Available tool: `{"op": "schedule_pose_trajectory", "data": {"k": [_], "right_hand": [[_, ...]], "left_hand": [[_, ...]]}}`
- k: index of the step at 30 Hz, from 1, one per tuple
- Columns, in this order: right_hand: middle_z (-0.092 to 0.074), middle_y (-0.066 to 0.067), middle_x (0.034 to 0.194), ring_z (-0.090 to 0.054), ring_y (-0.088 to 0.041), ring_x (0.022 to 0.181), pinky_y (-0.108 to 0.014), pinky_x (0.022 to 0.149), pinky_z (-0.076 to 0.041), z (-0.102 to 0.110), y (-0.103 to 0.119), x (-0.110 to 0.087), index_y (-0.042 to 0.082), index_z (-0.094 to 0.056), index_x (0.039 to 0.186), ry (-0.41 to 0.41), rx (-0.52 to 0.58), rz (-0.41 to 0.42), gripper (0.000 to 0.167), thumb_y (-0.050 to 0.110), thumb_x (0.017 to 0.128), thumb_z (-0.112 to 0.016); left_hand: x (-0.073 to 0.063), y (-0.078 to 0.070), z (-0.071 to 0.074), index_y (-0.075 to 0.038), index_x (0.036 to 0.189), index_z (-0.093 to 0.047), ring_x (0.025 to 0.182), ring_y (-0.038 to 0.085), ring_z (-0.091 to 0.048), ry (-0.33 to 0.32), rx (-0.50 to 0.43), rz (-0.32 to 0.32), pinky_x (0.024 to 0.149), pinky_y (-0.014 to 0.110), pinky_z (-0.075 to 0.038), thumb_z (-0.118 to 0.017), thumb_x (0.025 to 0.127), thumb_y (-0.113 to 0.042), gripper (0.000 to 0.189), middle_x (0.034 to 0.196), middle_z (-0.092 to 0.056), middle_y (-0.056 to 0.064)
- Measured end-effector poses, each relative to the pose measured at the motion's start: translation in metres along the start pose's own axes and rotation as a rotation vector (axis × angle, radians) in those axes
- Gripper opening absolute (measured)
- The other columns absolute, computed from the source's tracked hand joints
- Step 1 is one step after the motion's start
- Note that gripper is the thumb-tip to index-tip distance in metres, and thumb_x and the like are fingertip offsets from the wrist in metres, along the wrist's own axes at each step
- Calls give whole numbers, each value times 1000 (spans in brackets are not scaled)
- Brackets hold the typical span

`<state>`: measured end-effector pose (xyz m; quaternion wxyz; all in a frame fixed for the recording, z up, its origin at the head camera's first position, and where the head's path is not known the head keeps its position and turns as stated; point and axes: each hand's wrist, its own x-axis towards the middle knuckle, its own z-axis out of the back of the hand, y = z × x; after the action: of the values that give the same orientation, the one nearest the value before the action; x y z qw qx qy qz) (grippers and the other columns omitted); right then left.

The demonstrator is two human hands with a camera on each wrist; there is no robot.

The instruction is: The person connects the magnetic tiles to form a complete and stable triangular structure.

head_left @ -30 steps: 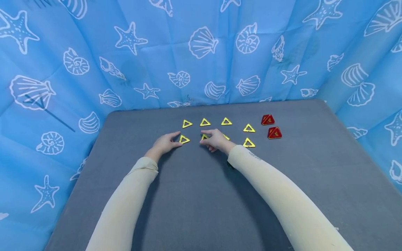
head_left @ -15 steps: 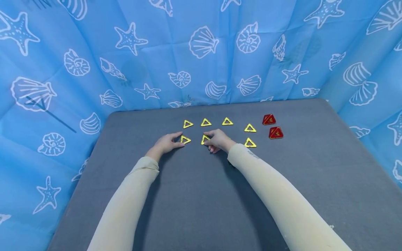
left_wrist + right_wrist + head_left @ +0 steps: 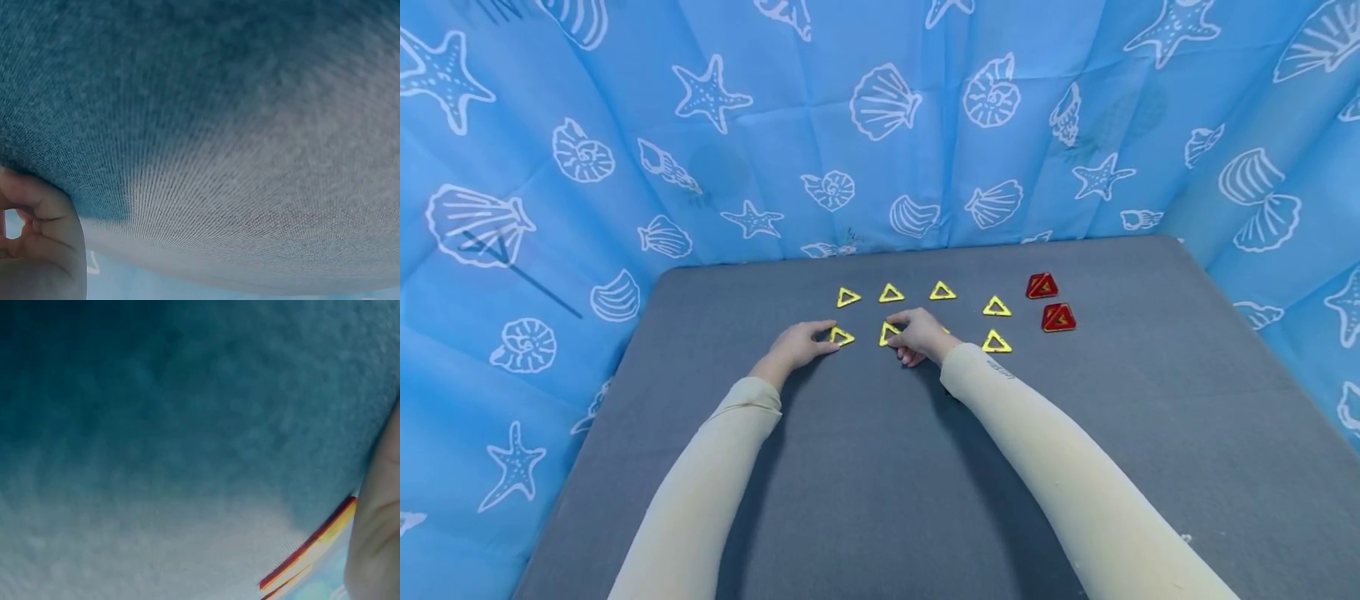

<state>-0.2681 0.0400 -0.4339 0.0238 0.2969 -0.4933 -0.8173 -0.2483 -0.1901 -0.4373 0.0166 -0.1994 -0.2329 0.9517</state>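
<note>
In the head view my left hand [image 3: 796, 346] spans the left side of a yellow open-centred triangle [image 3: 841, 336], thumb at its near corner and a finger at its far one. My right hand [image 3: 921, 335] holds the right side of another such triangle [image 3: 885, 335] between thumb and forefinger, its other fingers curled beneath. Both triangles lie at the table surface. In the left wrist view only part of the left hand [image 3: 50, 244] shows, its thumb bent. A red-and-yellow edge [image 3: 309, 547] of a flat piece shows beside the right hand [image 3: 378, 531] in the right wrist view.
Behind the hands stand three yellow triangles in a row, the middle one [image 3: 891, 292] behind my right hand's triangle. Two more, one nearer [image 3: 996, 342], lie to the right. One is mostly hidden by my right hand. Two red pieces [image 3: 1058, 317] lie farther right on the grey table [image 3: 865, 467].
My right fingers have drawn slightly right, baring more of the triangle they hold. The left hand stays almost still at its triangle.
</note>
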Motion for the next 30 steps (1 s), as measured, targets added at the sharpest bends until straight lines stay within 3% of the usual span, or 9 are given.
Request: {"op": "schedule_pose_trajectory", "data": {"k": [6,10,14,19,24,30], "right_hand": [[-54,-7,60,-50,-13,44,-29,49,-49,-4,1,4,6,-51,128,-53,6,-53,36,4,94,-63],[-53,-8,61,-49,-13,44,-29,47,-48,-4,1,6,5,-50,119,-61,10,-82,29,4,94,-64],[-53,-9,63,-49,-14,45,-30,48,-48,-4,1,4,4,-47,111,-64,11,-69,22,4,95,-63],[-52,-8,63,-50,-14,45,-30,48,-48,-5,-2,-1,5,-47,96,-84,-9,-9,12,6,97,-58],[-52,-7,64,-51,-14,47,-29,49,-48,-6,-2,-5,6,-49,85,-108,14,18,18,11,98,-59],[-57,-7,76,-54,-15,60,-28,54,-48,-8,-1,-7,7,-49,78,-139,66,7,24,13,95,-64]], "left_hand": [[-4,2,1,-17,148,-43,122,33,-49,-7,-23,-20,101,48,-37,-61,97,-33,56,138,-49,19],[-4,3,-1,-16,146,-46,102,28,-52,-17,-54,-17,86,43,-41,-63,96,-32,55,121,-56,17],[-6,2,-3,-15,144,-49,87,24,-49,-30,-81,-25,74,37,-38,-65,95,-30,54,105,-55,13],[-9,0,-5,-13,142,-52,81,22,-47,-54,-99,-31,70,34,-36,-67,94,-29,53,97,-54,10],[-12,2,-9,-10,137,-55,76,20,-45,-104,-155,-24,69,33,-34,-70,92,-28,51,89,-51,7],[-11,-1,-12,-1,133,-57,83,22,-46,-105,-161,-112,75,35,-34,-70,91,-19,47,91,-52,6]]}}
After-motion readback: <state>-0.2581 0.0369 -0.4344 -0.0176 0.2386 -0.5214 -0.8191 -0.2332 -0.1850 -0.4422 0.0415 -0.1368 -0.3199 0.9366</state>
